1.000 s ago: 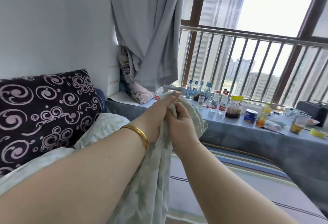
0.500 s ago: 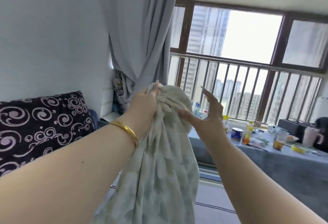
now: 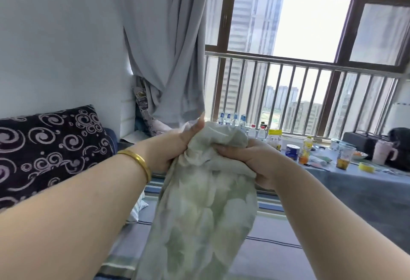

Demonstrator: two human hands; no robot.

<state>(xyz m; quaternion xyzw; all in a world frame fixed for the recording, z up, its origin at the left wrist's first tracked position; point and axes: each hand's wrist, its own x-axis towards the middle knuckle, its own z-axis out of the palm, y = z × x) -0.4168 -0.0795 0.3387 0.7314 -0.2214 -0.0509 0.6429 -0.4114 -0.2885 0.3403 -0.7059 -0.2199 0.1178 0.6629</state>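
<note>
Both left hand [image 3: 174,150] and right hand [image 3: 257,162] tight-fingered around green cloth [image 3: 206,213]; jar [image 3: 274,139] label blurred.

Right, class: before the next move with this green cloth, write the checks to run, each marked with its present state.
1. Grip of left hand on top of pale green patterned cloth: ok.
2. Grip of right hand on the same bunched top: ok.
3. Cloth spread open: not ok, crumpled.
4. Cloth's lower end free: cannot tell, off frame.
5. Room rightwards: probably not ok, clear plastic cup and bottles on grey-covered ledge.
</note>
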